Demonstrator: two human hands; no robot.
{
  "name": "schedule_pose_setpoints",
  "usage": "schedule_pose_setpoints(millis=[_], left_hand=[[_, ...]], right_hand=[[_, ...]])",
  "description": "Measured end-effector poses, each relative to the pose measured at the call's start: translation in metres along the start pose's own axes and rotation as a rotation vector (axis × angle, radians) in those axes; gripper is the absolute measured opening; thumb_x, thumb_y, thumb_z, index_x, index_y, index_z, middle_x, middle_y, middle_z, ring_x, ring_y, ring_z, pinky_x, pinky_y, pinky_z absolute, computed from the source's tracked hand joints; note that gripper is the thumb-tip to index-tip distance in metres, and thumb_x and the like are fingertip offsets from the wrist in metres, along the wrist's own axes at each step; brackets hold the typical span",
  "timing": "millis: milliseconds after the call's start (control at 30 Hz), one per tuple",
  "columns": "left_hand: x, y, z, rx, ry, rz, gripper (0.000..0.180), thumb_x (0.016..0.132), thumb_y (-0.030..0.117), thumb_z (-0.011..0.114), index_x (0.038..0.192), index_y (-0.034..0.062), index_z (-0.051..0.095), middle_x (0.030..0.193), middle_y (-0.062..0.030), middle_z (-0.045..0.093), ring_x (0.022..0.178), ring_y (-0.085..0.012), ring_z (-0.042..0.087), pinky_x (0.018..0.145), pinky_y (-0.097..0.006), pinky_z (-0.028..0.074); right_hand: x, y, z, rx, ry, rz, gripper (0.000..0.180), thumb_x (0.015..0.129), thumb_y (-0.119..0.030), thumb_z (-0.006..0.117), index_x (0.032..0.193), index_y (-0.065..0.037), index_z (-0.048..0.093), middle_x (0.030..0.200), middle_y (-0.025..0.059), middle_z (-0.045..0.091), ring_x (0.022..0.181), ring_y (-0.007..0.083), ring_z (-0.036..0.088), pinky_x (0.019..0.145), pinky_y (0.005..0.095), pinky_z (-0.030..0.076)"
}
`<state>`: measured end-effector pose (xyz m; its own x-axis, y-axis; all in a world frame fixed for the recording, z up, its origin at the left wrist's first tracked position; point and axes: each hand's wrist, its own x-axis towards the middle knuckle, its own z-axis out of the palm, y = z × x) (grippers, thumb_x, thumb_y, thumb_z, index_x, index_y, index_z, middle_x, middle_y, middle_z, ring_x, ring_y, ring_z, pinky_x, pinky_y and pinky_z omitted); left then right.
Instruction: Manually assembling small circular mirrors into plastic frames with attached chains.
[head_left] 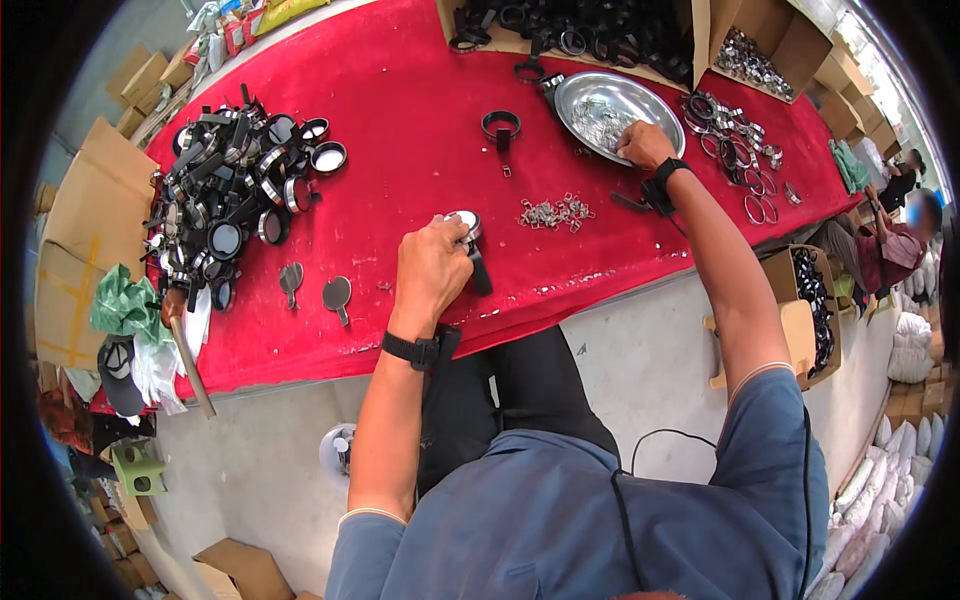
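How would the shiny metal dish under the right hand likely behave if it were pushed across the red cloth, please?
The metal dish looks thin and shallow, so probably light and stiff. Its smooth surface might slide, though the red cloth could drag. The right hand reaches over its rim; pressing there might tip it and spill the small silvery parts.

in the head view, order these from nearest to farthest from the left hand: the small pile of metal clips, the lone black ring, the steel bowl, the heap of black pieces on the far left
From the left hand:
1. Small pile of metal clips, just to its right on the red cloth.
2. Lone black ring, up and slightly right.
3. Steel bowl and heap of black pieces: too close to call; the bowl is upper right under the right hand, the heap far left.
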<state>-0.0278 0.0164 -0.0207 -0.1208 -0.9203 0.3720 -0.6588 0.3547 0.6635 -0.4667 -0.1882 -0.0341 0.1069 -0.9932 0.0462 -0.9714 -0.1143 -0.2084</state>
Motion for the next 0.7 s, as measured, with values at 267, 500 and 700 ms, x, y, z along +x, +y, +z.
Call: schedule_pose_setpoints(millis=[267, 500, 700], left_hand=[[0.007, 0.006, 0.003, -0.018, -0.081, -0.043, 0.033, 0.084, -0.004, 0.065, 0.111, 0.0006, 0.083, 0.11, -0.0276, 0.077, 0.107, -0.0476, 0.076, 0.092, -0.049, 0.061], [0.002, 0.01, 0.003, -0.065, -0.07, -0.034, 0.037, 0.087, -0.008, 0.065, 0.119, -0.002, 0.081, 0.117, -0.0295, 0.078, 0.12, -0.0432, 0.076, 0.105, -0.042, 0.059], [-0.002, -0.008, 0.001, -0.109, -0.053, -0.084, 0.039, 0.089, -0.009, 0.061, 0.122, -0.0021, 0.081, 0.126, -0.0282, 0.078, 0.13, -0.0398, 0.074, 0.11, -0.04, 0.057]], right_hand=[[0.007, 0.009, 0.0, -0.278, -0.098, 0.121, 0.04, 0.089, -0.029, 0.083, 0.116, 0.0, 0.082, 0.122, 0.0264, 0.08, 0.112, 0.042, 0.08, 0.097, 0.0536, 0.064], [-0.005, -0.007, 0.002, -0.131, -0.017, 0.137, 0.032, 0.091, -0.018, 0.065, 0.108, 0.002, 0.083, 0.115, 0.0294, 0.079, 0.112, 0.0452, 0.078, 0.098, 0.0555, 0.062], [-0.013, -0.022, 0.004, -0.027, 0.106, 0.047, 0.028, 0.093, -0.014, 0.066, 0.113, -0.006, 0.084, 0.115, 0.0261, 0.081, 0.111, 0.0449, 0.078, 0.098, 0.0558, 0.062]])
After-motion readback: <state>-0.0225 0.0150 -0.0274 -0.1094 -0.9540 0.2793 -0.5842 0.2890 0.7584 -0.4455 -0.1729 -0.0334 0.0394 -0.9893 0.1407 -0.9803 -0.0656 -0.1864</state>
